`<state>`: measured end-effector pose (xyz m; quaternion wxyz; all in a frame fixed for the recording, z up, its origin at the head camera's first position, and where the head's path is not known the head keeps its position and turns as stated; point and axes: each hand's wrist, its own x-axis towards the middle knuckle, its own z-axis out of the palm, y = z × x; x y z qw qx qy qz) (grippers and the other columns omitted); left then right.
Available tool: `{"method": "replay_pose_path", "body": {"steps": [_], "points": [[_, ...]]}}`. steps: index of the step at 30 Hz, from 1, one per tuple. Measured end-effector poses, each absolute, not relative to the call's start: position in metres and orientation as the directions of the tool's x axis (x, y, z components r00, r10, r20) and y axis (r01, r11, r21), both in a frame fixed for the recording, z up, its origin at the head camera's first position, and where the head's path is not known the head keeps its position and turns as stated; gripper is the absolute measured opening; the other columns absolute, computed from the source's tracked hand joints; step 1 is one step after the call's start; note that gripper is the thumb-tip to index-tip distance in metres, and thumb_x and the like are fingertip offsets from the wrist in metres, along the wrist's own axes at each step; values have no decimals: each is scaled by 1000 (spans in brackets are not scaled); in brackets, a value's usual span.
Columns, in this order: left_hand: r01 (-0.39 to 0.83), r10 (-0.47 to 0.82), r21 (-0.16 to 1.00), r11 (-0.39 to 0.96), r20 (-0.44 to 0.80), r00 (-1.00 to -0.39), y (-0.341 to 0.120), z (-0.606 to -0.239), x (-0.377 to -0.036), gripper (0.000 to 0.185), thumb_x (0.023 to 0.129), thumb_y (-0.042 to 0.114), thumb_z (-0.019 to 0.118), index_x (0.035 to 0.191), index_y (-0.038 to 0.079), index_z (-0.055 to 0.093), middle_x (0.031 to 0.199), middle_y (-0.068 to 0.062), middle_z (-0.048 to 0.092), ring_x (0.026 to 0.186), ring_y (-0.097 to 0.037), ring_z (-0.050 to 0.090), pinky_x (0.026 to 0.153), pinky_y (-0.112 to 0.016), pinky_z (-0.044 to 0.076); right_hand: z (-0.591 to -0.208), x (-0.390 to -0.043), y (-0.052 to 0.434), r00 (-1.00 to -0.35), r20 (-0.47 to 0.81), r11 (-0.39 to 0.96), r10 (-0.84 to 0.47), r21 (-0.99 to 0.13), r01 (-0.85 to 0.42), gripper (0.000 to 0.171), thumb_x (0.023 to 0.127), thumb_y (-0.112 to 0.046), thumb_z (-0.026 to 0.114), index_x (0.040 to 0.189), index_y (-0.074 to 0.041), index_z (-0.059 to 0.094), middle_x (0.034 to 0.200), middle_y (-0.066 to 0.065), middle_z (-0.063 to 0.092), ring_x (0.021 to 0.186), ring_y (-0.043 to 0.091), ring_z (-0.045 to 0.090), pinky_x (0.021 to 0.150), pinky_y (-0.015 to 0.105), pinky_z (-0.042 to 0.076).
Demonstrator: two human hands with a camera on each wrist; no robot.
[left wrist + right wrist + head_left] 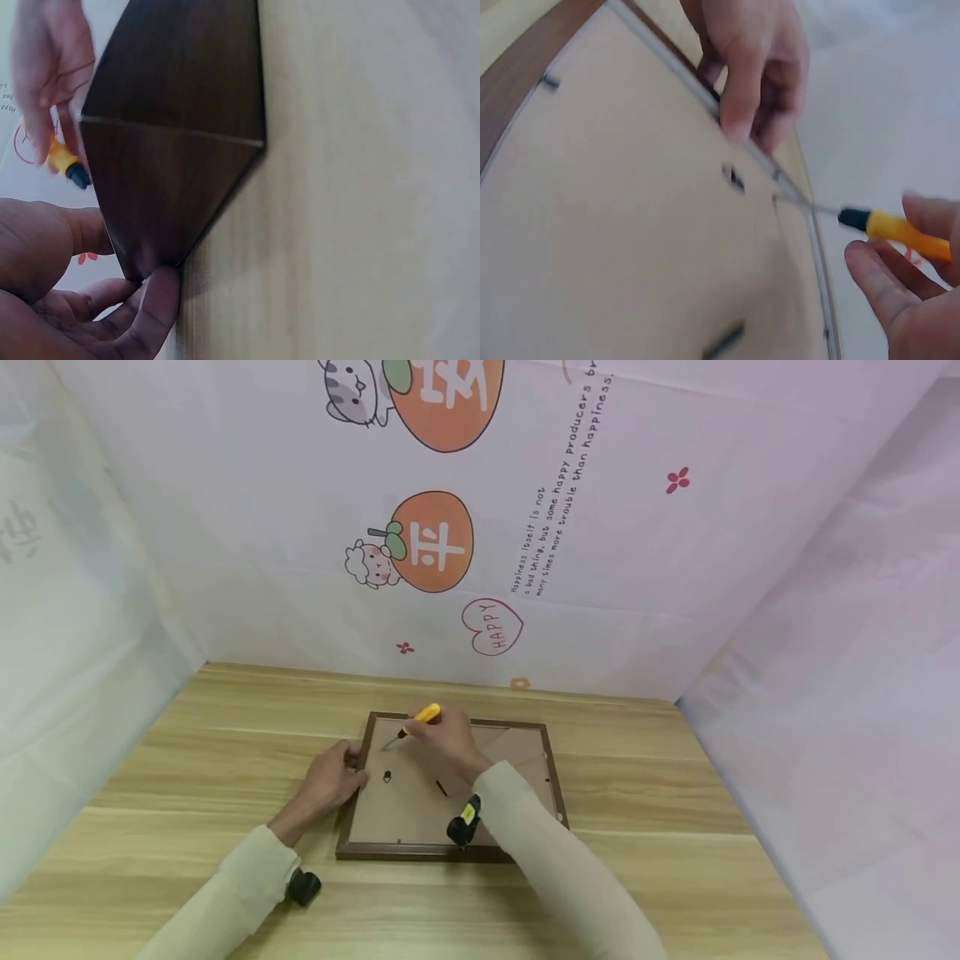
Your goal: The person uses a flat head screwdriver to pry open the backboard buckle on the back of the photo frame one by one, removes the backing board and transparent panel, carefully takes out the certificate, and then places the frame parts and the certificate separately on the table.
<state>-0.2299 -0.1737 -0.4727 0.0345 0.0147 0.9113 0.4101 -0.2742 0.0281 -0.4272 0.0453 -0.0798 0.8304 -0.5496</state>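
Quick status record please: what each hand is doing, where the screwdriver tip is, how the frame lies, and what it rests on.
Left hand: holds the left edge of the picture frame, fingers curled round the rail.
Right hand: grips the yellow screwdriver, handle up, shaft pointing down-left.
Screwdriver tip: at a small metal tab near the frame's upper left inner edge; contact too blurred to confirm.
Picture frame: dark brown, lying face down, backing board up.
Surface: wooden table.

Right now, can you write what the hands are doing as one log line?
left hand: holds picture frame edge | right hand: grips yellow screwdriver | tip: at a tab by frame's left edge | frame: face down on table
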Motion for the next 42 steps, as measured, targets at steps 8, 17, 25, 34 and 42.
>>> {"method": "replay_pose_path", "body": {"steps": [8, 17, 25, 34, 42], "points": [[-30, 41, 752, 659, -75, -996, -175, -473, -229, 35, 88, 8, 66, 118, -4, 54, 119, -27, 62, 101, -34, 65, 79, -38, 61, -434, -272, 66, -977, -8, 572, -213, -812, -118, 19, 84, -19, 77, 101, -11, 77, 104, 5, 71, 86, 15, 58, 71, 24, 52], [-47, 39, 759, 649, -95, -995, -175, -474, -230, 36, 89, 8, 66, 121, -3, 53, 120, -25, 62, 102, -33, 64, 79, -37, 60, -445, -259, 90, -942, 5, 700, -336, -668, -253, 15, 86, -21, 76, 98, -12, 76, 102, 2, 72, 94, 16, 62, 85, 36, 54], [-10, 102, 741, 671, -106, -989, -183, -463, -238, 38, 91, 15, 66, 120, -6, 53, 114, -22, 63, 96, -28, 63, 74, -33, 58, -445, -253, 109, -938, 42, 688, -345, -669, -283, 22, 88, -31, 74, 105, -17, 76, 107, -2, 73, 95, 13, 62, 84, 33, 53], [57, 124, 627, 777, -64, -990, -177, -443, -265, 44, 94, 20, 64, 126, -7, 50, 126, -27, 56, 105, -35, 57, 87, -46, 53, -442, -243, 140, -963, 103, 657, -248, -712, -246, 20, 86, -28, 76, 104, -21, 77, 106, -5, 72, 103, 14, 61, 94, 41, 51], [249, 266, 544, 801, 49, -963, -161, -432, -291, 42, 91, 14, 66, 125, -8, 55, 125, -27, 59, 114, -41, 57, 98, -53, 49, -437, -235, 160, -971, 110, 607, -212, -764, -219, 21, 84, -20, 78, 104, -16, 77, 109, 1, 74, 102, 17, 65, 87, 35, 55]]}}
